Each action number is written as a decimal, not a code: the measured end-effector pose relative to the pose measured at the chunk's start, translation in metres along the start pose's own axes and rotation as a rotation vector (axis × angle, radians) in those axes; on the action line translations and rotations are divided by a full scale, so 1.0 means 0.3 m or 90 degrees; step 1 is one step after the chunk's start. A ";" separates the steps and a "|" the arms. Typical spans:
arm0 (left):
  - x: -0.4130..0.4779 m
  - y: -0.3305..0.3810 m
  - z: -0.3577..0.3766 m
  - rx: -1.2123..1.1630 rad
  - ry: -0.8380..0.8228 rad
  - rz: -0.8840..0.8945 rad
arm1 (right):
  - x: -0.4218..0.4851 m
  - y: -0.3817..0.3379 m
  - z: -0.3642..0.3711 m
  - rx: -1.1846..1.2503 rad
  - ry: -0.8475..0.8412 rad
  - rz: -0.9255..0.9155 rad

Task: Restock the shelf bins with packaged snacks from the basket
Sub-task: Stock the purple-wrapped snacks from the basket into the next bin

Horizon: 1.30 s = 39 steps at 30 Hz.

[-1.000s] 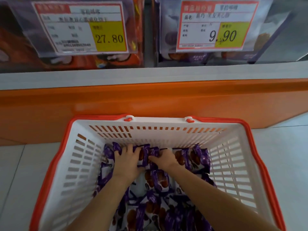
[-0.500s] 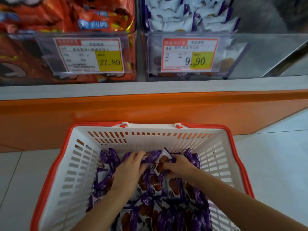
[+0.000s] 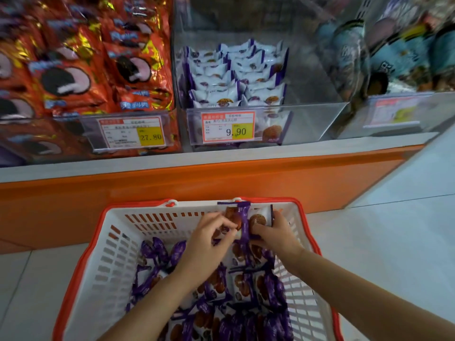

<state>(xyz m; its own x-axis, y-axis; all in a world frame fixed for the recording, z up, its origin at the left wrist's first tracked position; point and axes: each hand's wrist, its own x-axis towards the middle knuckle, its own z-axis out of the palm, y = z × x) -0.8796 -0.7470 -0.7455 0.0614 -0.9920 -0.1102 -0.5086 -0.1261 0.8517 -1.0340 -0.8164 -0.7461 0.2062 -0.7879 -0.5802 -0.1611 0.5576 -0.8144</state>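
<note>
Dim, soft indoor light; motion blur top right; wide-angle bending at edges; glare on foil packs (image 3: 81, 70).

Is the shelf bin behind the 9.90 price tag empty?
No, the shelf bin behind the 9.90 price tag holds rows of white-and-purple snack packets.

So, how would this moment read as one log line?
left hand, right hand: grip packets | above basket | bin: part-filled

price tag (image 3: 131, 132) (27.80), tiled floor (image 3: 394, 242)
</note>
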 end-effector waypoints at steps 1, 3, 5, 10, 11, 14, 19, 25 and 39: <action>0.003 0.025 -0.005 -0.007 0.029 0.008 | -0.018 -0.011 -0.002 0.019 -0.003 -0.011; 0.006 0.072 -0.015 -0.018 0.095 0.001 | -0.051 -0.027 -0.006 0.037 -0.013 -0.028; 0.002 0.119 -0.035 -0.042 0.137 -0.050 | -0.080 -0.044 -0.011 0.036 -0.033 -0.051; -0.026 0.232 -0.099 -0.049 0.108 -0.078 | -0.156 -0.120 -0.033 0.007 -0.054 -0.095; -0.031 0.255 -0.116 -0.024 0.117 -0.043 | -0.177 -0.144 -0.038 0.014 -0.048 -0.098; -0.045 0.336 -0.184 -0.004 0.163 0.064 | -0.236 -0.222 -0.059 0.014 -0.035 -0.140; -0.024 0.459 -0.304 0.053 0.249 0.204 | -0.332 -0.358 -0.121 -0.044 -0.029 -0.208; 0.098 0.583 -0.382 0.140 0.377 0.261 | -0.360 -0.509 -0.187 -0.101 0.035 -0.336; 0.401 0.560 -0.389 0.526 0.385 0.253 | -0.029 -0.895 -0.152 -0.610 0.352 -0.593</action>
<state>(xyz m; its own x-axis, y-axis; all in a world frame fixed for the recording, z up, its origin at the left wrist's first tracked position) -0.8576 -0.8879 -0.5558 0.0625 -0.8277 0.5577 -0.9898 0.0201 0.1407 -1.0364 -0.9713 -0.5219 0.2387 -0.8825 0.4053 -0.7974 -0.4163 -0.4368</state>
